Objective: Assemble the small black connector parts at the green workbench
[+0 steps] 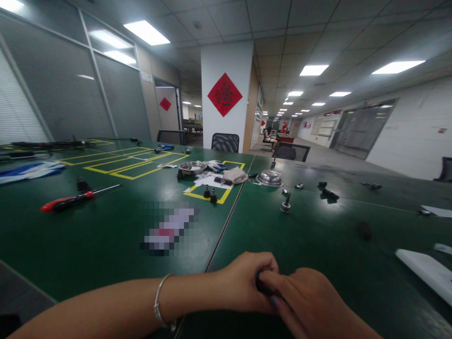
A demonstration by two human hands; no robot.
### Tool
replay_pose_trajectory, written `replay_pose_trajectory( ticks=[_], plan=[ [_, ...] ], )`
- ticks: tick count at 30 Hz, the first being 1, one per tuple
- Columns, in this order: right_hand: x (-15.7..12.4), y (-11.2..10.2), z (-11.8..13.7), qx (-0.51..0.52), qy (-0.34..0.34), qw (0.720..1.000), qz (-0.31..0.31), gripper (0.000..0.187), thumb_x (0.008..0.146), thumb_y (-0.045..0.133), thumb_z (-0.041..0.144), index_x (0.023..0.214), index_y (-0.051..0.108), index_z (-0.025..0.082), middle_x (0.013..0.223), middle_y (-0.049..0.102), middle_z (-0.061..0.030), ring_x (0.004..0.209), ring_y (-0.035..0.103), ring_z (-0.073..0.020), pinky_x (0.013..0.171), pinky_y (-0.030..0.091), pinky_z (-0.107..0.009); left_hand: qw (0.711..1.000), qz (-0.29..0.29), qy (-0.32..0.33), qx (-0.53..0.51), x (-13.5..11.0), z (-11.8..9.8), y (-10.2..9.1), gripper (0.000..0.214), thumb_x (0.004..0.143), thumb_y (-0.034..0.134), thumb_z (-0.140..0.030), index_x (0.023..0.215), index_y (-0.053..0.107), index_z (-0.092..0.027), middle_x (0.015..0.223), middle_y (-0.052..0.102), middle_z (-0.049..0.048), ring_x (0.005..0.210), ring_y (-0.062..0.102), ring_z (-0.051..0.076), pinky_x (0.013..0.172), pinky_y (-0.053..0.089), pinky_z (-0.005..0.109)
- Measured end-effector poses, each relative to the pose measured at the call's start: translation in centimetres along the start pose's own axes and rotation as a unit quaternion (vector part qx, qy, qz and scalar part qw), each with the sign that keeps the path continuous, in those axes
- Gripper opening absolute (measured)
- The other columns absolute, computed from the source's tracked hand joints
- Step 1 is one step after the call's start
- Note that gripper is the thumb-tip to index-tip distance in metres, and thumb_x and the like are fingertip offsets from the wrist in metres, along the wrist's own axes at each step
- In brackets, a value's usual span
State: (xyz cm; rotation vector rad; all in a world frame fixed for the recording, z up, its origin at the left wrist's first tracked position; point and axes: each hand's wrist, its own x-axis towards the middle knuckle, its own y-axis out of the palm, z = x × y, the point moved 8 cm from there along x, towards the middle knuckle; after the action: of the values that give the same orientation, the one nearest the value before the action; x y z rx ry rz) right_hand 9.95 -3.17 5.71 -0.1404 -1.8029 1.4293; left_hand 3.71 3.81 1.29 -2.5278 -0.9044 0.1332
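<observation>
Low in the head view, my left hand (247, 281) is closed around a small dark object (262, 285), most of which is hidden by the fingers. Pressed up against it from the right, my right hand (310, 299) has its fingers curled onto the same object. Both hands are over the near part of the green table (197, 273). Up and left of them lies a blurred-out flat item (171, 231). Beyond the hands, two small black fittings with metal tips (210, 194) stand upright, and a metal-and-black fitting (286, 205) is to their right.
A red-and-black screwdriver (67, 201) lies at the left. Farther back are a metal bowl (192, 168), a metal dome (270, 178), a cloth (236, 175) and gloves (213, 165). Several black parts (329, 194) and a white flat object (425, 270) lie on the right.
</observation>
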Motion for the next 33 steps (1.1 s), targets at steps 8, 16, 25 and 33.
replay_pose_trajectory(
  ticks=[8, 16, 25, 33],
  plan=[
    [0.2, -0.2, -0.3, 0.017, 0.023, 1.000, -0.006, 0.029, 0.079, 0.040, 0.016, 0.106, 0.048, 0.023, 0.076, 0.066, 0.0041, 0.052, 0.056, -0.0144, 0.050, 0.030, -0.029, 0.998, 0.018, -0.006, -0.068, 0.0, 0.1, 0.3, 0.037, 0.056, 0.079, -0.022, 0.080, 0.052, -0.017, 0.069, 0.055, -0.0065, 0.061, 0.048, 0.010, 0.050, 0.035, 0.018],
    [0.3, -1.0, 0.3, 0.029, -0.010, 0.999, -0.034, 0.036, 0.077, 0.037, 0.009, 0.108, 0.051, 0.019, 0.081, 0.067, 0.0004, 0.055, 0.055, -0.0136, 0.052, 0.031, -0.029, 1.000, 0.003, 0.010, -0.022, 0.0, 0.0, 0.1, 0.035, 0.056, 0.079, -0.015, 0.081, 0.055, -0.016, 0.068, 0.054, -0.0084, 0.059, 0.045, 0.008, 0.048, 0.032, 0.016],
    [0.4, -0.8, 0.3, -0.021, -0.009, 0.998, -0.057, 0.028, 0.085, 0.034, 0.010, 0.105, 0.050, 0.020, 0.066, 0.063, 0.0052, 0.044, 0.049, -0.0129, 0.047, 0.026, -0.029, 0.999, 0.003, 0.023, -0.024, 0.0, -0.1, 0.1, 0.035, 0.056, 0.078, -0.011, 0.080, 0.054, -0.016, 0.068, 0.054, -0.0087, 0.061, 0.045, 0.008, 0.049, 0.033, 0.016],
    [0.4, -0.8, -0.1, 0.027, 0.021, 0.999, -0.029, 0.026, 0.081, 0.040, 0.013, 0.102, 0.052, 0.021, 0.076, 0.066, 0.0021, 0.054, 0.056, -0.0134, 0.051, 0.031, -0.028, 0.998, 0.021, -0.009, -0.063, 0.0, 0.2, 0.4, 0.035, 0.057, 0.077, -0.013, 0.081, 0.053, -0.016, 0.069, 0.054, -0.0082, 0.061, 0.047, 0.008, 0.050, 0.035, 0.016]
  ],
)
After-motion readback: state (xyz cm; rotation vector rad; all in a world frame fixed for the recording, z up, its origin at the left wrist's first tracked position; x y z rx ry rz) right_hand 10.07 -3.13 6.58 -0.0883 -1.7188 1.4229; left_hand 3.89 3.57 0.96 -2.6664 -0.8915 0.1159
